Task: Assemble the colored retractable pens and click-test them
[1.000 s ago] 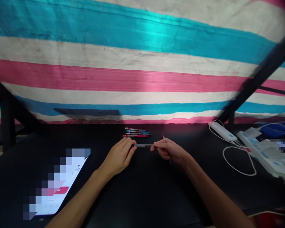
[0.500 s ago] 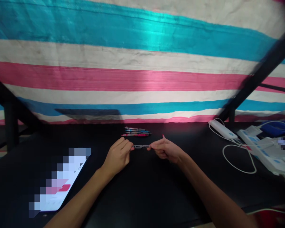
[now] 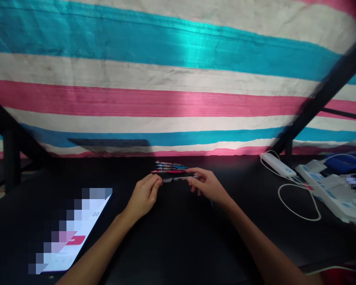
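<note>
The pen (image 3: 172, 180) lies almost level between the two hands, over the middle of the black table (image 3: 172, 245) and just nearer the person than the row of other pens (image 3: 169, 166). The left hand (image 3: 144, 194) pinches its left end firmly between thumb and fingers. The right hand (image 3: 209, 185) is looser at the other end, index finger raised above the barrel and thumb close to it; whether it truly grips, I cannot tell. Working such a slim piece well calls for a steady left pinch, with the right fingertips meeting on the pen's own line (a sideways push would probably tilt it). Light, even pressure should serve better than force. A blue tip (image 3: 212, 203) pokes out beneath the right palm, so those curled fingers are best kept quiet.
</note>
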Demonstrator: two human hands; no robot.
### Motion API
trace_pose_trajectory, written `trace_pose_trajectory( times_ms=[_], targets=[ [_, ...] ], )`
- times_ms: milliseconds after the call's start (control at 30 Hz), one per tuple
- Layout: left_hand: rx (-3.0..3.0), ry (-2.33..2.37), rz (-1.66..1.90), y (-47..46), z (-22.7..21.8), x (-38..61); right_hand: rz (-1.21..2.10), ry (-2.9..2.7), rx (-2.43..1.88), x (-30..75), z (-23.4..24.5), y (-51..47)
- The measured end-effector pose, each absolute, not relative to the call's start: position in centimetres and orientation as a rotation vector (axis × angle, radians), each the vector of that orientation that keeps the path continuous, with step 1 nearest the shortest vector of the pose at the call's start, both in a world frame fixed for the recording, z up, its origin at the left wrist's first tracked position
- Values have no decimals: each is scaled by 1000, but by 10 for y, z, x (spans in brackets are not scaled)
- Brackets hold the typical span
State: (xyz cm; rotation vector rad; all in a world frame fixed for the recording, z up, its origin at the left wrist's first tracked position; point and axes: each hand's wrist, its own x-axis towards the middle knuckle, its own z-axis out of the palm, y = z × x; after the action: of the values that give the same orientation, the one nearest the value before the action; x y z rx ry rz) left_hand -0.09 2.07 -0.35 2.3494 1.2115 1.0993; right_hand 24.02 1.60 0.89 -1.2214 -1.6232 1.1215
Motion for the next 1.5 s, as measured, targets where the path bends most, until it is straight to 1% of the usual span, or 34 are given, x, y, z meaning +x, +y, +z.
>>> trace_pose_trajectory(
  times_ms=[100, 233, 467, 800, 1067, 1233, 1333, 1400, 1500],
  targets=[
    [2315, 1249, 1160, 21, -1, -2, 1197, -1557, -1272, 241, 9, 18],
    [2268, 1264, 1201, 20, 1, -2, 1258, -1504, -1116, 241, 15, 14],
    [2246, 1272, 1193, 20, 0, -4, 1291, -1380, -1166, 238, 11, 16],
    [2226, 1283, 1182, 20, 1, -3, 1429, -1346, -1094, 238, 18, 13],
    [2233, 1309, 1193, 19, 0, -2, 1316, -1274, -1069, 239, 11, 16],
    [2224, 1304, 1182, 20, -4, -3, 1264, -1312, -1240, 237, 8, 17],
    [2224, 1305, 1194, 21, -5, -2, 1241, -1323, -1152, 236, 9, 16],
    [2226, 1298, 1210, 21, -4, -2, 1247, -1287, -1089, 235, 10, 15],
    [2229, 1293, 1207, 21, -2, -1, 1319, -1249, -1117, 235, 9, 15]
  ],
)
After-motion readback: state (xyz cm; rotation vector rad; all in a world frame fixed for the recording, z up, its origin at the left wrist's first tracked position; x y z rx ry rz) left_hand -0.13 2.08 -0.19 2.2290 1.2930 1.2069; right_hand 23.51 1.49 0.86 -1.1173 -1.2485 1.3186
